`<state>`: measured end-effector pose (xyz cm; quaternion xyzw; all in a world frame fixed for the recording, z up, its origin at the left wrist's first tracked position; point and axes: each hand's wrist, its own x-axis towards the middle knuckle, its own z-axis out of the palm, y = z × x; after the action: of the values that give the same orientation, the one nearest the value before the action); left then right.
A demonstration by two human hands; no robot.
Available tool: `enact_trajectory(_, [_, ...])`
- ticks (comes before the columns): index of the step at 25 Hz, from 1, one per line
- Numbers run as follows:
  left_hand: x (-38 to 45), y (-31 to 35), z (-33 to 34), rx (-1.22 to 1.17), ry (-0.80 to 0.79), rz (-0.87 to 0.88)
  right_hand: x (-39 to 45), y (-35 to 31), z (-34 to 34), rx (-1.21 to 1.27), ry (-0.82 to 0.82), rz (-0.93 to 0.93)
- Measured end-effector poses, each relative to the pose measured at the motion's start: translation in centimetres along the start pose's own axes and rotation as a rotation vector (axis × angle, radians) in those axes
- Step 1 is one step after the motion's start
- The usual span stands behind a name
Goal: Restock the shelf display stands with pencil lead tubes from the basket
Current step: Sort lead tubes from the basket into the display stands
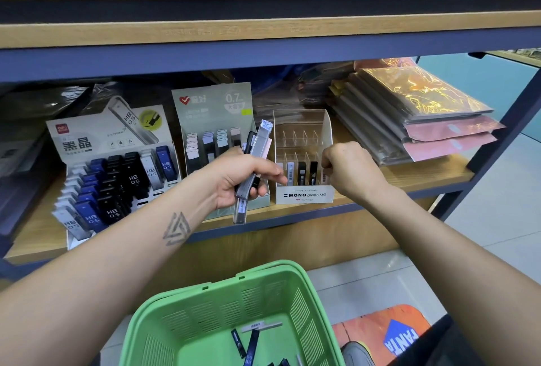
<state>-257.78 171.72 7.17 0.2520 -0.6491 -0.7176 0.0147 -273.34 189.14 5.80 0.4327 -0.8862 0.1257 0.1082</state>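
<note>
**K:** Green basket (pixel 231 316) sits closest, below the shelf edge. A few lead tubes (pixel 251 346) left on its floor, so restock isn't finished, I'd judge.

**R:** Risks, left to right?

**K:** Left hand (pixel 234 178) is curled round a loose bundle of tubes (pixel 254 160), fanned out, 1 clear tube hanging well below the palm. That one could slide out; it'd land on the shelf lip or in the basket. Cause: too many held at once, grip near the middle only.

**R:** Right?

**K:** Right hand (pixel 348 169) is at the front row of the clear MONO stand (pixel 304 157), fingers curled tight at its right end. Seems to be pinching something at a slot, but can't tell what; fingertips hidden. Stand looks light and stands near the shelf edge, so a hard push could tip or shove it.

**R:** Surroundings?

**K:** Far left, HB 0.5 stand (pixel 117 178), nearly full. Next, 0.7 stand (pixel 216 137), partly behind the left hand's bundle. Then MONO, back rows empty. Far right, stack of bagged sheets (pixel 409 114) just beside the stand, so little room for the elbow there.

**R:** Blockers?

**K:** Left hand's bundle crowds the MONO stand's left side.
</note>
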Motion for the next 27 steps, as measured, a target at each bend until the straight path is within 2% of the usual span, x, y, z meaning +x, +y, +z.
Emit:
enact_trajectory(6, [-0.1, -0.1, 0.0, -0.006, -0.009, -0.004, 0.0, 0.1, 0.2, -0.09, 0.092, -0.007])
enact_trajectory(12, [-0.2, -0.4, 0.6, -0.035, -0.062, -0.048, 0.3, 0.3, -0.4, 0.017, 0.153, 0.027])
enact_trajectory(14, [-0.4, -0.4, 0.8, -0.066, -0.106, -0.065, 0.4, -0.8, -1.2, 0.281, 0.118, 0.043])
enact_trajectory(17, [-0.9, -0.5, 0.8, -0.12, -0.171, -0.074, 0.1, -3.1, -2.3, 1.007, -0.23, 0.095])
enact_trajectory(18, [-1.0, -0.6, 0.8, -0.133, -0.193, -0.071, 0.1, -3.7, -2.3, 1.133, -0.316, 0.098])
enact_trajectory(20, [-1.4, -0.6, 0.6, -0.147, -0.235, -0.059, 0.1, -4.7, -2.1, 1.227, -0.366, 0.085])
enact_trajectory(22, [-1.6, -0.5, 0.4, -0.144, -0.25, -0.044, 0.3, -5.2, -1.9, 1.291, -0.331, 0.13])
enact_trajectory(27, [-1.9, -0.3, 0.0, -0.136, -0.218, -0.034, 0.7, -5.5, -1.7, 1.468, -0.377, 0.2])
